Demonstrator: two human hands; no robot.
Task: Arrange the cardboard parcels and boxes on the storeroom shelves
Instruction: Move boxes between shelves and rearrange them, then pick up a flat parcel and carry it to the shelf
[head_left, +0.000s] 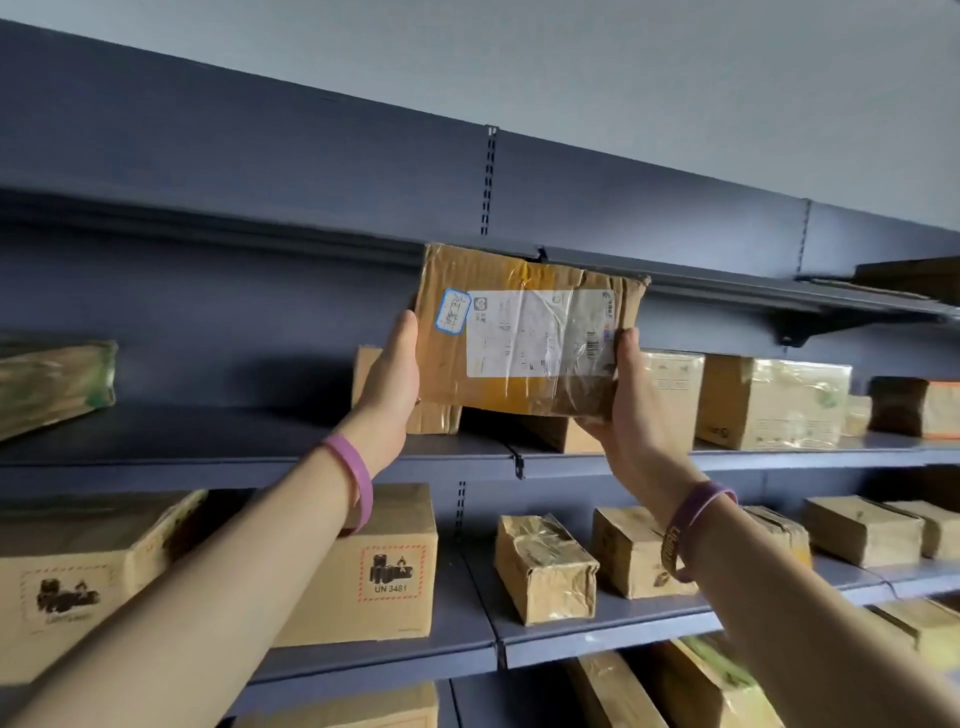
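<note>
A flat cardboard parcel (524, 332) wrapped in clear tape, with a white shipping label and a small blue-edged sticker, is held up in front of the shelving. Its top edge reaches the front lip of the top shelf (727, 283). My left hand (392, 382) grips the parcel's left edge, thumb on the front face. Its lower right corner sits in my right hand (631, 410), whose thumb lies across the label. Both wrists wear purple bands.
The middle shelf (260, 452) holds boxes behind the parcel, a taped box (771, 402) to the right and a green-taped parcel (54, 382) far left. Lower down stand a UN 3481 box (384, 566) and several small parcels (543, 569). A dark box (914, 278) sits on the top shelf, right.
</note>
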